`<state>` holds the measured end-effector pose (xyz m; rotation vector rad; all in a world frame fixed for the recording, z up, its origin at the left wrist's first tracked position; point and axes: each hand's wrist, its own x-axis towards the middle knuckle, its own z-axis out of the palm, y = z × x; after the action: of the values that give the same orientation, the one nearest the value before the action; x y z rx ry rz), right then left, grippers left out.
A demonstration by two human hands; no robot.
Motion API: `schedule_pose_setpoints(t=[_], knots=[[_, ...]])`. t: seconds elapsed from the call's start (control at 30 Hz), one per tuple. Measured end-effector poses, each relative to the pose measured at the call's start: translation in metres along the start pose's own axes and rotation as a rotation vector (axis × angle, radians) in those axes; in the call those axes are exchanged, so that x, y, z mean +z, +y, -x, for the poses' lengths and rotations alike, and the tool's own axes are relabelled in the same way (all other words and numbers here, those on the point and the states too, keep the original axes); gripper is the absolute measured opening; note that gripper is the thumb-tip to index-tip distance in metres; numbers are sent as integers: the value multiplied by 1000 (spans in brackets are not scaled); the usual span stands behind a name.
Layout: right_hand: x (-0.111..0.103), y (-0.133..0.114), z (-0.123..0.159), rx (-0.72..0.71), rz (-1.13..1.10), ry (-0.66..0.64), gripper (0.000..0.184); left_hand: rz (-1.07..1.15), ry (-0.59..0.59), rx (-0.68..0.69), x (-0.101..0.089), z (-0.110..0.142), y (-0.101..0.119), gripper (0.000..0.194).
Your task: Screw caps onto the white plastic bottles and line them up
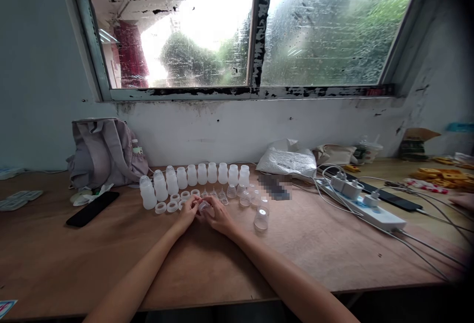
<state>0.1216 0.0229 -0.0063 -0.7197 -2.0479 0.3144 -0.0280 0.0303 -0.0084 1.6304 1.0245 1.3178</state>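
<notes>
The left hand (191,208) and the right hand (218,214) meet above the brown surface (207,273), nearer to its far edge than to its near edge. The grip of both is closed: the fingertips are pinching a small clear piece (203,206) between them; its exact shape is partly hidden by the fingers. Just beside the left hand, toward the left edge of the surface, lie white rings (160,208), some of them behind the fingers. Beyond the right hand stand small clear teats (223,198), and to the right of these are clear covers (261,220). Behind all this, white bottles (202,174) stand upright in a curved row toward the far edge; those at its left end seem to have tops on. Farther left lies a black phone (92,209), and a grey backpack (98,152) leans at the far edge. Toward the right edge are a silvery bag (287,160) and a white power strip (381,218) with chargers and cables.
</notes>
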Motion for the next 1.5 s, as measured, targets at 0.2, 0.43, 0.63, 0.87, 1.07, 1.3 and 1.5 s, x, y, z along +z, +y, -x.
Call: schedule_pose_setpoints(t=[0.2,0.43,0.63,0.87,1.07,1.3,1.5], knots=[[4,3,0,78,72,71,14,209,41,-222,6,0,-1,39],[5,13,-1,256,81,187,6,6,-86,-88,8,9,10,34],[4,8,-4,313,74,133,9,-251,-93,93,10,15,9,25],[5,9,-8,352,79,116,12,-372,-74,144,9,16,6,33],[7,14,-6,372,83,109,15,-457,-80,191,12,19,12,31],[-2,19,-4,362,-7,116,13,-519,-110,78,3,1,24,33],[-10,14,-4,399,-16,151,16,-920,115,-139,-25,-64,40,61]])
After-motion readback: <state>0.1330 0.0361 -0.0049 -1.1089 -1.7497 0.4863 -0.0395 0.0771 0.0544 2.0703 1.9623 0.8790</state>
